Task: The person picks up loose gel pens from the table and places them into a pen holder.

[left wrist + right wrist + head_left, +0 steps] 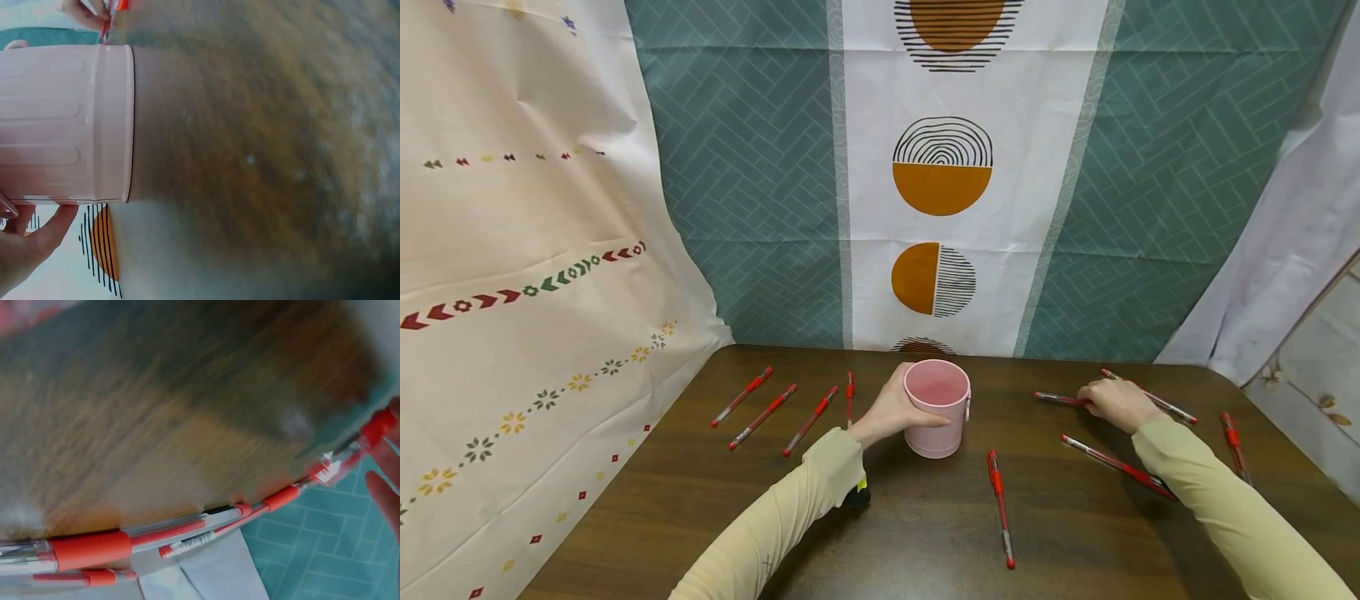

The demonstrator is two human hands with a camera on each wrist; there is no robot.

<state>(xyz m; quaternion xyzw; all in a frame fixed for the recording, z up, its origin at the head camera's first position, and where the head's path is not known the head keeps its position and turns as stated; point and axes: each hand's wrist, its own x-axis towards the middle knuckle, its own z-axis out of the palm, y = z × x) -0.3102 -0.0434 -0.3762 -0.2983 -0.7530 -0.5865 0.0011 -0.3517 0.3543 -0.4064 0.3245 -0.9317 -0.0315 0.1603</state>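
My left hand (891,408) grips the pink bucket (934,429), fingers behind its left side and thumb across the front. The bucket stands upright on the table, and its ribbed side fills the left of the left wrist view, with fingers (53,231) against its wall. At the right, my right hand (1118,403) pinches a red pen (1054,398) whose end sticks out to the left. In the right wrist view, that hand's fingertips are at the pen's red end (378,427). Another pen (1168,407) lies just behind this hand, and one more (1112,460) in front of it.
Several red pens (762,417) lie in a loose row left of the bucket. Another pen (1000,504) is at the front centre, and one (1235,446) at the right edge of the brown table (940,533). A patterned curtain (760,208) hangs behind.
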